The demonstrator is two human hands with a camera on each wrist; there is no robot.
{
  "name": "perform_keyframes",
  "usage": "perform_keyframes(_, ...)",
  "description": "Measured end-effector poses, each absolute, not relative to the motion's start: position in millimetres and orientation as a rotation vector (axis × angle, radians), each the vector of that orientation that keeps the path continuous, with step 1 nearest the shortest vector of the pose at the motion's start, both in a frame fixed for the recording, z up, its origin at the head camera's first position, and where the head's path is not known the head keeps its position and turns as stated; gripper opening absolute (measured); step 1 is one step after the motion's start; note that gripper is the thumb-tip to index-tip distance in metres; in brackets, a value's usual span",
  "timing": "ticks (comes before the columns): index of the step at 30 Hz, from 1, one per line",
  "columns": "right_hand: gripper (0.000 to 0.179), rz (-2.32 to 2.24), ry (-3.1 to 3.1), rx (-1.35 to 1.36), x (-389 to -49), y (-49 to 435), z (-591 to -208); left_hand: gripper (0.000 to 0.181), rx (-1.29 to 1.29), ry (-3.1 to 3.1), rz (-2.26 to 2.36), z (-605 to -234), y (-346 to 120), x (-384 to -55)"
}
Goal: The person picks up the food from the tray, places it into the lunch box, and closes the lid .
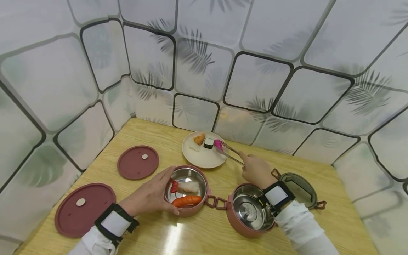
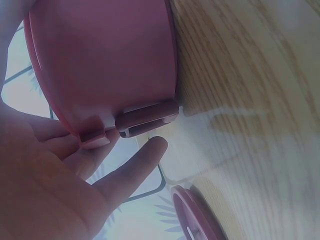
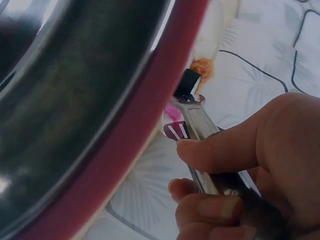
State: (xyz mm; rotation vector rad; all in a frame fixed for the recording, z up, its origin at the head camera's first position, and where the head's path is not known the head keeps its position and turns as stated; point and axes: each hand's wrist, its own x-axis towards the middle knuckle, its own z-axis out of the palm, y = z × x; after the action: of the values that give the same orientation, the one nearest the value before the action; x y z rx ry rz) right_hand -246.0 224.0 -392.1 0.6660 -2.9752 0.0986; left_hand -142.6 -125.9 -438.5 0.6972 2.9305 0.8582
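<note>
My left hand (image 1: 151,194) holds a small pink pot (image 1: 188,212) by its side, thumb at the near rim and fingers at the far rim; the pot's outer wall (image 2: 105,60) and a side handle (image 2: 147,119) show in the left wrist view. In it lie a shrimp-like piece (image 1: 188,186) with a red tail and an orange-red sausage-like piece (image 1: 186,201). Metal tongs (image 1: 232,154) are gripped in my right hand (image 1: 256,170), their tips at a magenta food piece (image 1: 218,144) over the white plate (image 1: 205,161). Beside that piece is a sushi roll (image 1: 208,143).
Golden-brown food (image 1: 199,139) and a pale slice (image 1: 194,147) also lie on the plate. A second pink pot (image 1: 247,226) stands below my right wrist, with a glass lid (image 1: 299,187) behind it. Two maroon lids (image 1: 137,166) lie at left. Patterned walls border the table.
</note>
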Motion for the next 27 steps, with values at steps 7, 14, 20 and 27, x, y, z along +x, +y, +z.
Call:
perform_keyframes(7,0.055,0.022,-2.946,0.678,-246,218,-394,0.131,0.695,2.927,0.867,-438,-126,-142)
perform_keyframes(14,0.054,0.037,-2.923,0.674,-247,219,-396,0.131,0.683,2.925,0.868,-438,-125,-142)
perform_keyframes(20,0.049,0.124,-2.912,0.673,-250,224,-401,0.132,0.668,2.908,0.884,-439,-125,-142)
perform_keyframes(27,0.049,0.276,-2.931,0.668,-251,231,-396,0.132,0.682,2.919,0.887,-439,-125,-142)
